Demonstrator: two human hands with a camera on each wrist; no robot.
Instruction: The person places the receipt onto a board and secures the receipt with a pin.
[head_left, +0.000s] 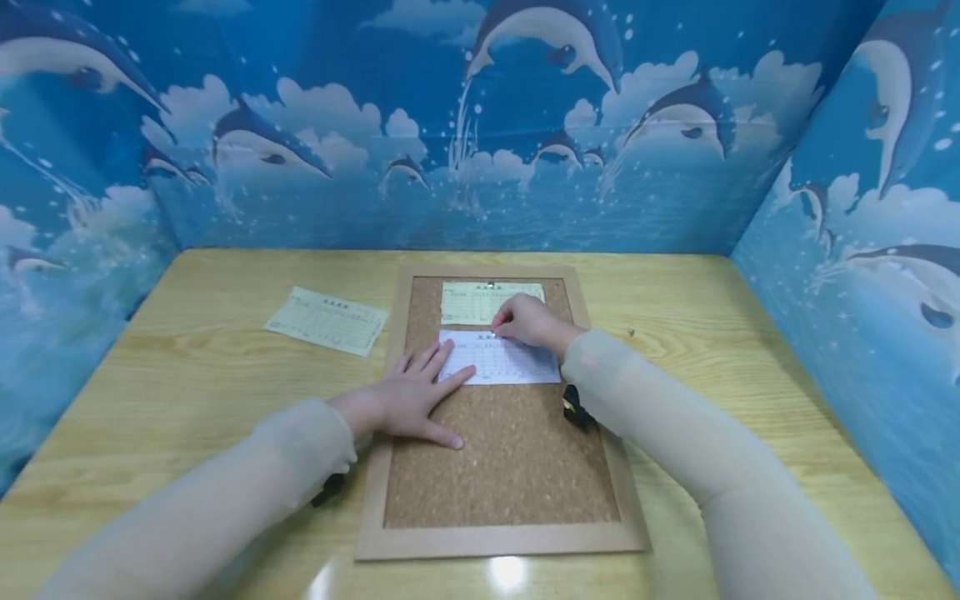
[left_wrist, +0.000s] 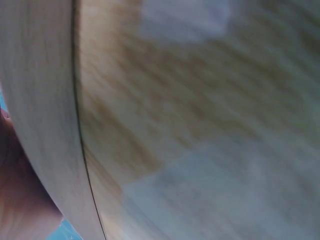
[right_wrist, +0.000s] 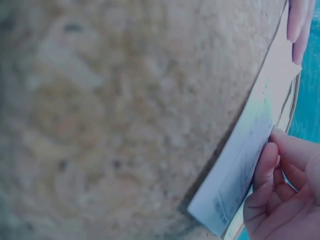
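A framed cork board (head_left: 501,458) lies on the table. On it is a white printed form (head_left: 517,367), below a pale green form (head_left: 468,304) with a small shiny thumbtack (head_left: 491,285) at its top edge. My left hand (head_left: 412,398), fingers spread, rests on the board and presses the white form's left side. At the white form's top edge, my right hand (head_left: 527,320) pinches a small shiny thumbtack, mostly hidden by the fingers. The right wrist view shows those curled fingers (right_wrist: 287,185) against the form (right_wrist: 240,165), whose near corner lifts slightly off the cork.
Another pale green form (head_left: 327,321) lies on the wooden table (head_left: 225,367), left of the board. A tiny dark object (head_left: 631,332) sits right of the board. Dolphin-printed blue curtains (head_left: 450,192) enclose the table's back and sides.
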